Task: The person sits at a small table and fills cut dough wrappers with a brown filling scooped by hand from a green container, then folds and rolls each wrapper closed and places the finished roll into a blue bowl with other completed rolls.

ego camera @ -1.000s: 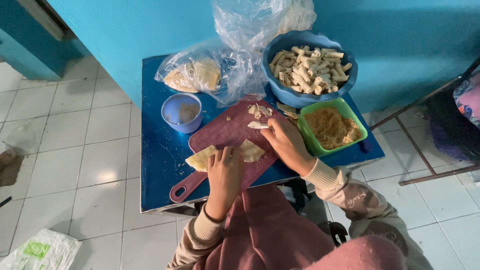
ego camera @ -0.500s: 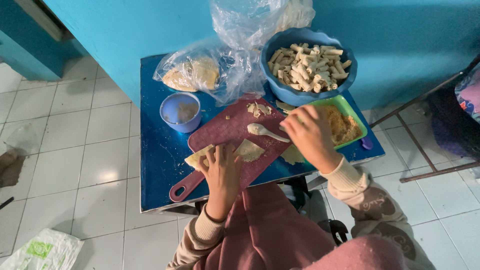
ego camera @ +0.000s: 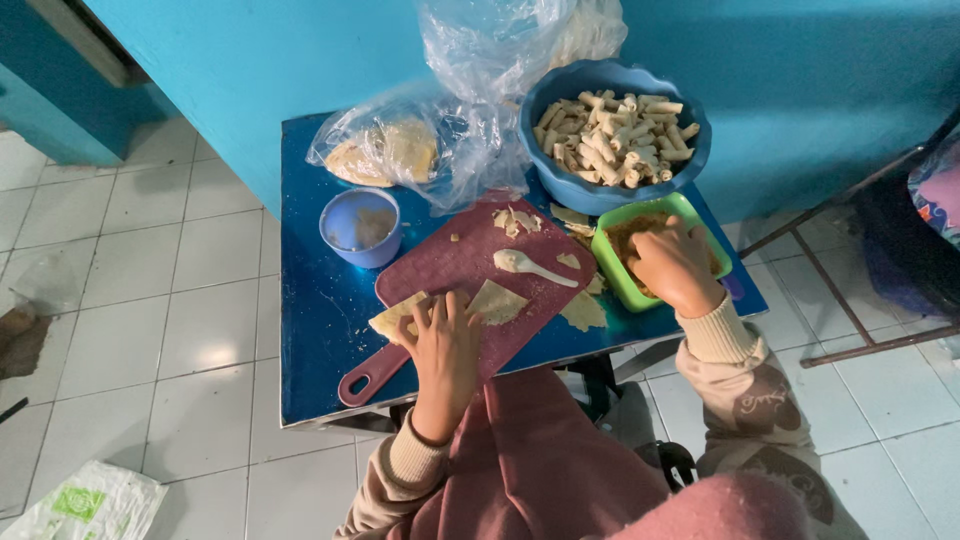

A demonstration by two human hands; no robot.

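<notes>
- The left hand point(ego camera: 445, 345), lower centre of the frame, lies flat with fingers spread, pressing a thin, pale square dough wrapper point(ego camera: 440, 308) onto a dark red plastic cutting board point(ego camera: 455, 265) with a rounded handle.
- The right hand point(ego camera: 672, 266), right of centre, has its fingers curled down into a square green plastic tub point(ego camera: 607, 262) of crumbly orange-brown filling point(ego camera: 632, 232); what it grips cannot be told.
- A white plastic spoon point(ego camera: 527, 265) rests on the board between the hands, with loose wrapper scraps point(ego camera: 512, 219) above it.
- A scalloped blue bowl point(ego camera: 560, 180), upper right of centre, is heaped with short, pale rolled pastries point(ego camera: 612, 135).
- A small round blue cup point(ego camera: 360, 228) stands left of the board.
- Crinkled clear plastic bags point(ego camera: 440, 150), upper centre, hold stacked wrappers.
- Everything sits on a glossy blue tabletop point(ego camera: 310, 330) over white floor tiles point(ego camera: 150, 300).
- A white and green printed bag point(ego camera: 85, 505) lies at lower left.
</notes>
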